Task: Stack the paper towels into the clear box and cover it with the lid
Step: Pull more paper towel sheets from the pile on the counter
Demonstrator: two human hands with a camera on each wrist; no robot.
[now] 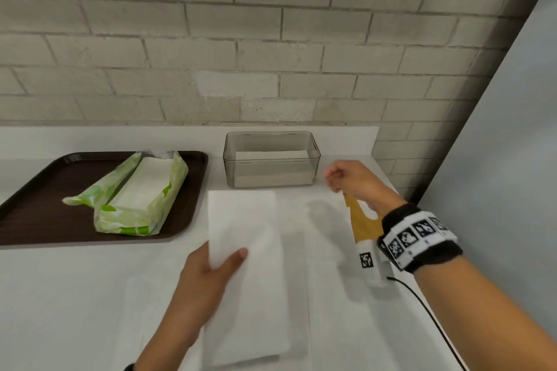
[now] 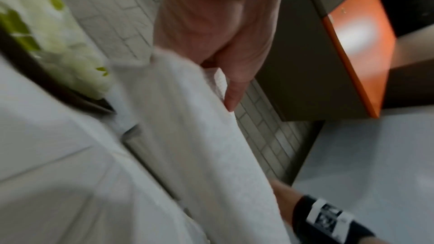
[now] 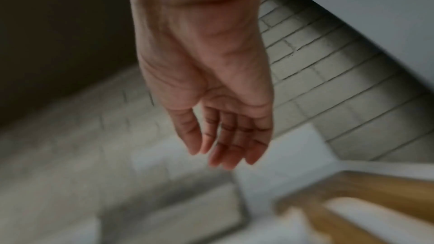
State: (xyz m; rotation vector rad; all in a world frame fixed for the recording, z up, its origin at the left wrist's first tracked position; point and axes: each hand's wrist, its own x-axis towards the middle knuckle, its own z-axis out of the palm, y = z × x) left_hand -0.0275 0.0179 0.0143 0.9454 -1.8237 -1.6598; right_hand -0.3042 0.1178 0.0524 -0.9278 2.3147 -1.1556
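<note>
The left hand [image 1: 208,277] held a white paper towel [image 1: 247,274] above the white counter [image 1: 75,295], thumb [image 1: 238,256] on top and the other fingers underneath, pinching its left edge; the sheet stretched lengthwise toward the clear box [image 1: 271,159], its far edge just short of the box's front wall; the left wrist view, though blurred, showed the thumb lying on the same sheet [image 2: 199,136]. The right hand [image 1: 352,181] hung in the air just to the right of the box, gripping nothing, its fingers [image 3: 234,142] loose and barely bent; the wooden lid [image 1: 361,226] lay on the counter below that wrist, partly hidden. The box stood uncovered against the brick wall [image 1: 271,39] with a low layer of white towels inside. To its left a dark brown tray [image 1: 36,205] carried an opened green-and-white pack [image 1: 135,199] of further towels.
</note>
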